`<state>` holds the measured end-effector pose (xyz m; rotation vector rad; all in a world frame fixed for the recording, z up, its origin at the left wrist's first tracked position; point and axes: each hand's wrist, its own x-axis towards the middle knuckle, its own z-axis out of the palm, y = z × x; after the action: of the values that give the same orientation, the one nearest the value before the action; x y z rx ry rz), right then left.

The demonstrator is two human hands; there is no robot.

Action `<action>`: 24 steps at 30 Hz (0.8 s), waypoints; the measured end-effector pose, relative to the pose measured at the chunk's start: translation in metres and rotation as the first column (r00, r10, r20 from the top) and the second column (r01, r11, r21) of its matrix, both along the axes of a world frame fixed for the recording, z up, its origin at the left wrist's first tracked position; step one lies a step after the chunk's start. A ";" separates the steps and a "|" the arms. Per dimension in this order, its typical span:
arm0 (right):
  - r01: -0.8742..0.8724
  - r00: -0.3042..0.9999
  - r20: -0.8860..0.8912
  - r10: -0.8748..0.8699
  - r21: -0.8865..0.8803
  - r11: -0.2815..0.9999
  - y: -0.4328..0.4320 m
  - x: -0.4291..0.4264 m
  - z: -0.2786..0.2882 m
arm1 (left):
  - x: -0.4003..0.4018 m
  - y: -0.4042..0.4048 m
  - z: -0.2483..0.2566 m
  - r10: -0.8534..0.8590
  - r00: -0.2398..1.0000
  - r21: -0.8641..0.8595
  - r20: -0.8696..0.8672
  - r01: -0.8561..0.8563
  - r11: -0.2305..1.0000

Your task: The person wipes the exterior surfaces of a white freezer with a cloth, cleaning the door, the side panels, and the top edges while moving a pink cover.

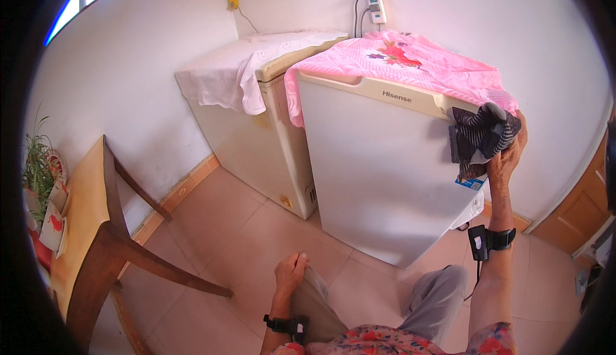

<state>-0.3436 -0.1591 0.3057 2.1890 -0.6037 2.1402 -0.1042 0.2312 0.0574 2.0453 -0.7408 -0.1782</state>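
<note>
My right hand [507, 155] is raised at the right front corner of a white Hisense refrigerator [380, 162], shut on a bundle of dark striped socks [483, 136]. The bundle lies against the upper right of the door, just below the edge of a pink floral cloth [442, 69] that drapes the top. Part of my right hand is hidden behind the socks. Low down over my left knee is my left hand [291, 273], its fingers curled, with nothing visible in it. Both wrists wear black straps with small devices.
A chest freezer [250, 153] under a white cloth [226, 76] stands left of the refrigerator. A wooden table [89, 186] with plants [38, 167] is at the left. A power strip [376, 5] with plugs hangs on the wall. A wooden door [577, 206] is at the right.
</note>
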 end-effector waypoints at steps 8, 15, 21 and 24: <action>0.018 1.000 -0.011 -0.018 -0.010 1.000 -0.001 0.000 -0.001 | 0.004 0.004 -0.009 0.000 0.990 0.043 0.144 -0.007 0.999; 0.104 0.993 -0.049 -0.105 -0.024 0.994 0.003 -0.003 0.002 | -0.005 0.002 0.000 0.042 0.985 0.083 0.167 -0.057 0.995; 0.139 0.984 -0.093 -0.150 -0.117 0.983 0.020 -0.016 0.011 | -0.005 0.000 -0.003 0.001 0.967 0.088 0.255 -0.024 0.996; 0.072 0.993 -0.079 -0.089 -0.198 0.978 0.065 -0.024 0.009 | -0.011 0.003 0.001 0.031 0.968 0.100 0.248 -0.057 0.993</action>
<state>-0.3671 -0.0939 0.3143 2.1039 -0.4477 1.9602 -0.1147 0.2340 0.0586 2.2089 -0.8522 0.0650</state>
